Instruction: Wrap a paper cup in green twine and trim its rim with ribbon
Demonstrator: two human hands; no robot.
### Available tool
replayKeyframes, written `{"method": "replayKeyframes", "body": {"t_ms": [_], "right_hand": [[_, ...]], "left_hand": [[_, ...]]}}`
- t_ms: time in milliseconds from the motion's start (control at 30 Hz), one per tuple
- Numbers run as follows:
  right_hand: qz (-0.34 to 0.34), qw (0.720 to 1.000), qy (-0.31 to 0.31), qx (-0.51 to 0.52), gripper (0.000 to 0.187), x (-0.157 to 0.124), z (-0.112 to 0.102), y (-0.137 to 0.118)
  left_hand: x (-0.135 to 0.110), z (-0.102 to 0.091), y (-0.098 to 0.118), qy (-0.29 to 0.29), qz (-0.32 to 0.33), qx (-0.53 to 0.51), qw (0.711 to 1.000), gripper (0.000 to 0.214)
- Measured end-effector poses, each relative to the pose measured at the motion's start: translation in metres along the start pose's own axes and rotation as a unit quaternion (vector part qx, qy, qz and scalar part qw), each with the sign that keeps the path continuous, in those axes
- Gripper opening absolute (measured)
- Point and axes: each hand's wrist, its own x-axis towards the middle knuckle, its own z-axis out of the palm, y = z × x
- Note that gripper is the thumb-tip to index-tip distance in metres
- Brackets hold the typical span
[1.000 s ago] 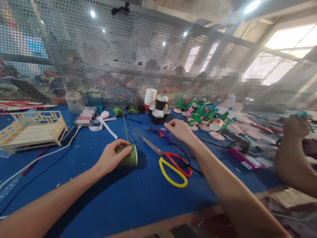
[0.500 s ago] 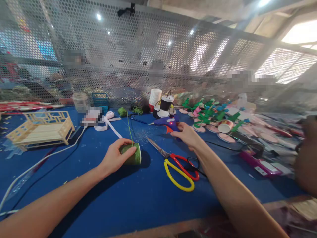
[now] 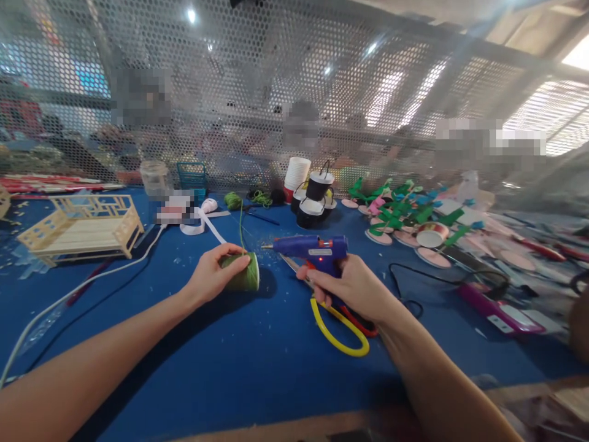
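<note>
My left hand (image 3: 212, 274) is closed round a cup wound in green cord (image 3: 243, 274) that lies on its side on the blue table (image 3: 239, 362). A strand of green cord runs from the cup up to a small ball of cord (image 3: 233, 200). My right hand (image 3: 352, 286) grips a blue hot glue gun (image 3: 311, 248), its nozzle pointing left toward the cup, a short way from it. Yellow-and-red scissors (image 3: 343, 327) lie under my right hand, partly hidden by it.
A small wooden bed model (image 3: 80, 228) stands at the left. White and black cups (image 3: 309, 193) stand by the mesh screen (image 3: 294, 92). Green and pink craft pieces (image 3: 400, 215) and a purple tool (image 3: 499, 309) lie at the right. Cables cross the table.
My right hand took hold of the glue gun, lifted it and brought it left and nearer, over the scissors. My left hand stayed on the cup.
</note>
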Motion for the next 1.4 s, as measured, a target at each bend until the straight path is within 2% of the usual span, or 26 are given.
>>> {"method": "replayKeyframes", "body": {"t_ms": [133,467,667,933,1100,1400], "right_hand": [[0.022,0.998,0.007,-0.050,0.022,-0.006,0.003,0.001],[-0.047,0.992,0.019,-0.115,0.023,-0.010,0.008,0.002],[-0.085,0.982,0.025,-0.164,0.020,-0.012,0.009,0.001],[-0.116,0.974,0.038,-0.190,0.017,-0.012,0.009,0.002],[-0.123,0.972,0.031,-0.198,0.018,-0.013,0.009,0.000],[-0.128,0.968,0.054,-0.211,0.017,-0.012,0.010,0.002]], "left_hand": [[0.003,-0.001,-0.002,0.019,-0.020,-0.009,1.000,0.029],[0.004,0.000,-0.004,0.030,-0.077,-0.098,0.992,0.030],[0.003,0.002,-0.003,0.035,-0.094,-0.107,0.989,0.029],[0.003,0.002,-0.001,0.045,-0.070,-0.077,0.994,0.029],[0.003,0.001,-0.001,0.052,-0.058,-0.061,0.995,0.028],[0.002,0.001,-0.004,0.049,-0.019,-0.017,0.999,0.027]]}}
